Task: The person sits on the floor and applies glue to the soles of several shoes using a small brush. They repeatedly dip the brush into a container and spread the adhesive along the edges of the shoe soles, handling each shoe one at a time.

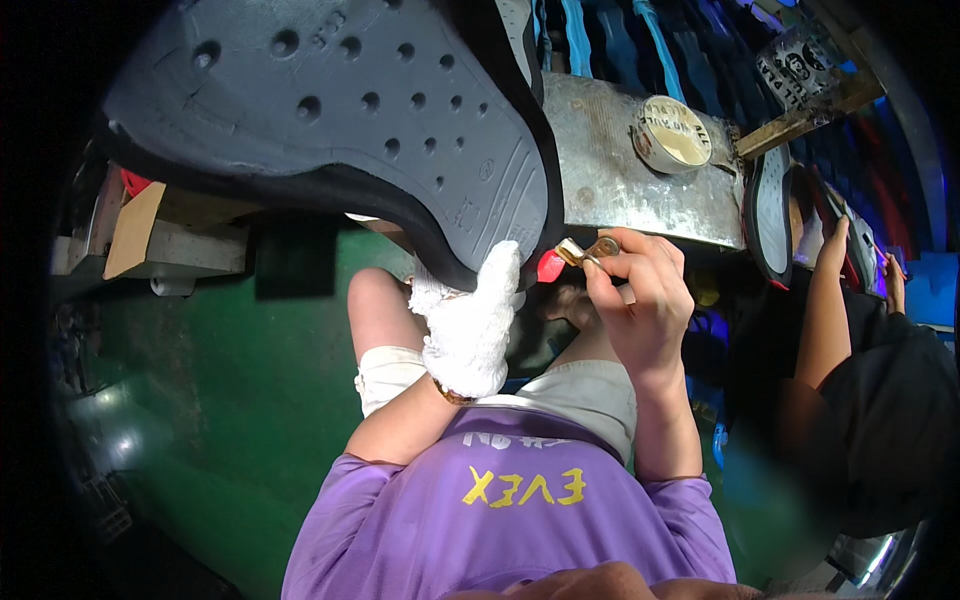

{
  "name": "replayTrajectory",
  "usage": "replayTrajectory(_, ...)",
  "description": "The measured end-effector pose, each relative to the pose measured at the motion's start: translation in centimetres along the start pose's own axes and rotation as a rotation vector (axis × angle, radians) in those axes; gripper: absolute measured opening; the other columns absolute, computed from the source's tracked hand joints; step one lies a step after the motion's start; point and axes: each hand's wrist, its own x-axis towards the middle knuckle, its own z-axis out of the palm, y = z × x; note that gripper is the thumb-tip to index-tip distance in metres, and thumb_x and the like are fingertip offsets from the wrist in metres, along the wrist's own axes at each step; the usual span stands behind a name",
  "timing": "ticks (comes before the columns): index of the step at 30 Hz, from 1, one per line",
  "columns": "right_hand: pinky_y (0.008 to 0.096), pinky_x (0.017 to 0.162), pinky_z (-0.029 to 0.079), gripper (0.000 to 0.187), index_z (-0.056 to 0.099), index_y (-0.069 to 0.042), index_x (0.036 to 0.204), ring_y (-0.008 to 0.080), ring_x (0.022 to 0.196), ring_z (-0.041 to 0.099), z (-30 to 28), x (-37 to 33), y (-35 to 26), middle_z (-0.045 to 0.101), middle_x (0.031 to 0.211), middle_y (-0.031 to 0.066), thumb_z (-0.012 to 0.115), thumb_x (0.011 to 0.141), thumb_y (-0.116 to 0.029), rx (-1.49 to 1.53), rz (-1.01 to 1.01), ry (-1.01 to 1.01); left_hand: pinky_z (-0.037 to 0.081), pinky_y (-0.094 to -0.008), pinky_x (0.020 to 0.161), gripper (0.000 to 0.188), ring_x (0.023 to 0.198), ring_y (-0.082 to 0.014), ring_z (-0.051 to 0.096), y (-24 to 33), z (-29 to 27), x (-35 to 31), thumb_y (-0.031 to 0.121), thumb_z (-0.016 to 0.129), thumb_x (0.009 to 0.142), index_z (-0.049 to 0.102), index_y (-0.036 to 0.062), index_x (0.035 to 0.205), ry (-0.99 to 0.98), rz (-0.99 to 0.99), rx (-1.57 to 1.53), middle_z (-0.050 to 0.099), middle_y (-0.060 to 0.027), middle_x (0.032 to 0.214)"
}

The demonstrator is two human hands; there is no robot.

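Note:
A large grey sole-shaped piece [330, 110] with rows of round dimples and a black rim fills the upper left, close to the camera. My left hand [465, 325], in a white knit glove, grips its near end, the thumb lying on the grey face. The other gloved fingers are hidden underneath. My bare right hand [645, 295] pinches a small brass-coloured metal piece [572, 252] between thumb and fingertips, just right of that end. A glossy red tip [550, 266] shows between the metal and the black rim; I cannot tell which it belongs to.
A worn metal bench [610, 200] carries a white tub [672, 135] of cream-coloured stuff. Another person's arm [828, 320] is at right, near a similar grey and black piece [770, 215]. Blue strips [578, 40] hang behind. A cardboard box [135, 235] stands left, above the green floor [230, 380].

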Motion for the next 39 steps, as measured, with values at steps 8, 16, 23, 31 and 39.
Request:
replayTrajectory(8,0.0394,0.088,0.049,0.022,0.062,-0.007,0.085,0.0269,0.082,0.068,-0.2,0.2,0.6,0.073,0.100,0.0107,0.081,0.073,-0.004,0.124,-0.175,-0.121,0.056,-0.0273,0.074,0.030,0.090,-0.0135,0.066,-0.9,-1.0,-0.2,0.015,0.066,0.100,0.063,0.0005,0.126,-0.062,0.193,0.221,0.069,-0.0060,0.110)
replayTrajectory(16,0.0436,0.095,0.047,0.029,0.063,-0.010,0.089,0.0246,0.087,0.065,-0.7,-0.9,1.2,0.070,0.108,0.0069,0.084,0.069,-0.005,0.228,-0.249,-0.209,0.058,-0.0280,0.075,0.033,0.093,-0.0155,0.068,0.1,0.0,-0.3,0.010,0.067,0.098,0.059,0.0006,0.128,-0.031,0.050,0.004,0.069,-0.0071,0.112)
replayTrajectory(23,0.0426,0.093,0.047,0.026,0.064,-0.009,0.085,0.0228,0.088,0.067,-1.0,-2.1,1.9,0.072,0.108,0.0077,0.085,0.069,-0.004,0.240,-0.192,-0.104,0.059,-0.0287,0.074,0.034,0.095,-0.0154,0.068,-0.1,-0.1,-0.1,0.007,0.068,0.096,0.059,0.0017,0.128,-0.019,0.068,-0.008,0.068,-0.0076,0.115)
replayTrajectory(31,0.0422,0.089,0.050,0.027,0.062,-0.007,0.091,0.0256,0.085,0.070,-0.7,-1.7,1.4,0.073,0.104,0.0121,0.083,0.074,-0.003,0.179,-0.200,-0.056,0.056,-0.0309,0.087,0.041,0.099,-0.0197,0.069,-0.7,-0.1,-0.3,-0.005,0.072,0.090,0.061,0.0008,0.128,0.037,0.137,0.007,0.070,-0.0103,0.117)
replayTrajectory(39,0.0424,0.088,0.052,0.027,0.062,-0.010,0.093,0.0250,0.077,0.069,-0.4,-1.4,2.8,0.072,0.101,0.0100,0.082,0.075,-0.007,0.069,-0.190,0.058,0.056,-0.0311,0.088,0.038,0.100,-0.0204,0.069,-1.2,-0.2,-0.2,-0.007,0.071,0.090,0.062,-0.0009,0.127,0.023,0.147,0.015,0.071,-0.0109,0.117)
